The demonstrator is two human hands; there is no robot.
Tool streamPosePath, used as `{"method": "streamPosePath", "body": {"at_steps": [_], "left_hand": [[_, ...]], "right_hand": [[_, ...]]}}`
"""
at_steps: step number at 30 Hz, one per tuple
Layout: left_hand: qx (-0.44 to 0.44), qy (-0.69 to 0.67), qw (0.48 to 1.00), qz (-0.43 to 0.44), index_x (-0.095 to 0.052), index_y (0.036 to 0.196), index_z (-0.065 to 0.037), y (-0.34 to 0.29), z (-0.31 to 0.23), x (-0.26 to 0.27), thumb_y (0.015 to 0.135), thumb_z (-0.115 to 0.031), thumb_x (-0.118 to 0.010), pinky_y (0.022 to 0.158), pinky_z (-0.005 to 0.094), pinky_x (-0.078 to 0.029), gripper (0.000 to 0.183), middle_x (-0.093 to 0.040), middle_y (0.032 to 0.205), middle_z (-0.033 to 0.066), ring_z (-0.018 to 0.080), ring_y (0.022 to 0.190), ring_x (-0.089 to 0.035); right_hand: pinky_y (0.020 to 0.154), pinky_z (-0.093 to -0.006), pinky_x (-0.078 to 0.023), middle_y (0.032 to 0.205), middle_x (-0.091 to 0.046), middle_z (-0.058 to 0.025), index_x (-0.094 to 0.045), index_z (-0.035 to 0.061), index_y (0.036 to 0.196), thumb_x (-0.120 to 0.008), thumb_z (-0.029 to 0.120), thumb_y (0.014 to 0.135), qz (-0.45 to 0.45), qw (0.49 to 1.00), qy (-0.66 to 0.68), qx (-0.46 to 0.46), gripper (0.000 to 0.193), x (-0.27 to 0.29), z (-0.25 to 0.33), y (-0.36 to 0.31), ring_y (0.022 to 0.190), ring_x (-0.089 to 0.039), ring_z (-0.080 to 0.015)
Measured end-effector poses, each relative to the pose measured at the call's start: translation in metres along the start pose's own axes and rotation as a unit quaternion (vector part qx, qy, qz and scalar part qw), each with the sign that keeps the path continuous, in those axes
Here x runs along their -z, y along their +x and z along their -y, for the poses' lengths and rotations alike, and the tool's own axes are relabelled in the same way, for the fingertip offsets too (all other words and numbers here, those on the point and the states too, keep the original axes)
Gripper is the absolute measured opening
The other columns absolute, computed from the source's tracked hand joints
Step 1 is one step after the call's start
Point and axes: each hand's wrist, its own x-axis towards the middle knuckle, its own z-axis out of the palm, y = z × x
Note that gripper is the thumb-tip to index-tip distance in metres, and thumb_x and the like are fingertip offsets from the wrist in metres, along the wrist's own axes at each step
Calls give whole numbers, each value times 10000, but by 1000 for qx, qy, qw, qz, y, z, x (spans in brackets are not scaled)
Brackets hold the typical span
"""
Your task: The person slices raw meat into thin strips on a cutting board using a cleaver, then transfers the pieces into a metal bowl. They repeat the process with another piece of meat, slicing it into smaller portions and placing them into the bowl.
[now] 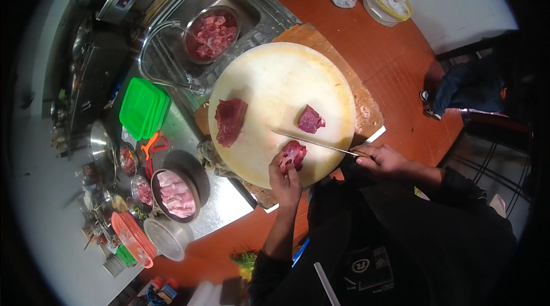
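Note:
On the round white cutting board (275, 77), my left hand (286, 185) grips the near edge of a piece of raw red meat (294, 154). My right hand (384, 160) is closed round the handle of a knife (321, 144). Its long blade points left across the board, just beyond the held piece; whether it touches the meat I cannot tell. A smaller meat chunk (310, 119) lies on the far side of the blade. Toward the board's left edge rests a larger slab of meat (231, 122).
A steel sink (246, 5) holds a bowl of cut meat (216, 39). Left of the board are green plastic baskets (143, 108), an orange-handled peeler-like tool (152, 144) and a pot of pale meat strips (176, 194). Another person's legs (467, 91) show at right, near a lined bucket (387, 5).

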Motion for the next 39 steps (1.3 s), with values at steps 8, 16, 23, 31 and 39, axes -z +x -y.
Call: {"method": "streamPosePath", "body": {"at_steps": [8,16,23,31,39], "left_hand": [[-395,292,865,98,-671,1151,-49,31,19,10,800,-56,-736,904,446,-543,356,-627,1187,123,350,1031,-627],[-359,251,892,110,-667,1104,-79,47,34,4,840,-97,-695,893,457,-528,266,-651,1142,109,334,1019,-632],[-345,245,901,94,-684,1085,-90,53,36,-1,835,-115,-695,866,451,-524,251,-651,1117,115,345,1001,-619],[-315,254,907,118,-677,1118,-70,60,27,-2,874,-143,-629,871,444,-513,259,-681,1115,120,354,960,-623],[-308,255,910,112,-679,1111,-59,65,24,-4,892,-171,-619,849,443,-503,253,-692,1110,124,356,945,-627]], "right_hand": [[855,-440,-574,1027,-747,-179,-591,117,1394,-525,405,1064,-14,1000,8,5,443,2,0,-3,888,-738,-362],[815,-468,-589,1017,-745,-182,-620,118,1363,-560,410,1043,-130,989,-63,-17,437,2,-7,-7,835,-726,-394],[806,-477,-588,1039,-743,-163,-589,166,1395,-549,451,1040,-87,989,-118,-10,457,0,2,-10,869,-721,-397],[793,-475,-579,1031,-749,-137,-559,155,1418,-474,511,1060,3,984,-174,-33,512,8,15,-27,907,-725,-369],[754,-498,-575,969,-738,-176,-522,153,1445,-482,533,1048,54,977,-194,-65,550,1,49,18,882,-721,-393]]}}
